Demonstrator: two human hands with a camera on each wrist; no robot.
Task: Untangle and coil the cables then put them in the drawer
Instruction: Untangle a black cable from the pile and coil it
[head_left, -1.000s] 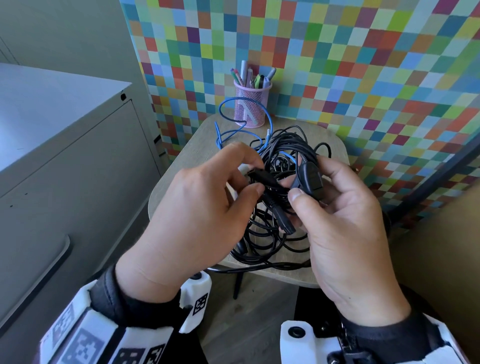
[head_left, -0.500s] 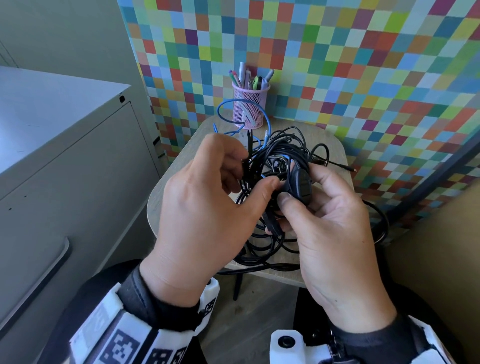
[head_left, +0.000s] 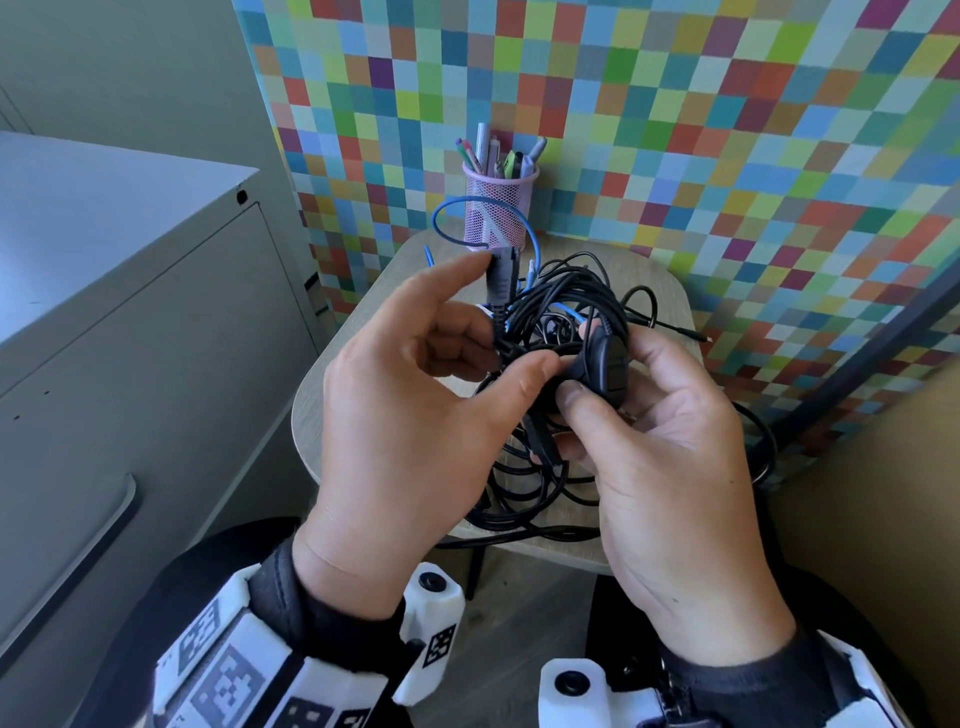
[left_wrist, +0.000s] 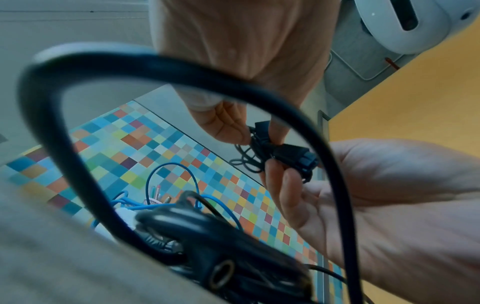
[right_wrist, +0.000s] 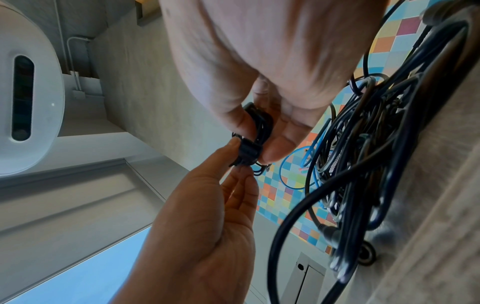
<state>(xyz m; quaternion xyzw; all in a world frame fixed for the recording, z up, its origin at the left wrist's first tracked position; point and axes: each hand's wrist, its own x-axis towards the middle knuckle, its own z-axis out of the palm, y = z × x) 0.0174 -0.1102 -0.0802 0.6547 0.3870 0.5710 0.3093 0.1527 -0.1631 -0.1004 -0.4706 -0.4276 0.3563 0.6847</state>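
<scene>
A tangle of black cables (head_left: 540, 467) lies on a small beige table (head_left: 332, 395), with a blue cable (head_left: 532, 244) looped through its far side. My left hand (head_left: 506, 332) pinches a thin black cable between thumb and fingers; a ribbed black connector (head_left: 501, 273) stands up beside its index finger. My right hand (head_left: 605, 374) grips a black plug (head_left: 610, 364) between thumb and fingers, just right of the left hand. The right wrist view shows the plug (right_wrist: 250, 152) pinched, with left fingertips (right_wrist: 233, 144) touching it. In the left wrist view the plug (left_wrist: 293, 158) sits in the right hand.
A pink mesh pen cup (head_left: 498, 208) stands at the table's far edge before a checkered wall. A grey cabinet (head_left: 130, 312) with a drawer handle (head_left: 78, 561) is at my left. One thick black cable (head_left: 758, 447) hangs off the table's right side.
The left hand has drawn the ribbed connector up out of the tangle, and it now stands upright by the index finger. The right hand keeps hold of the plug.
</scene>
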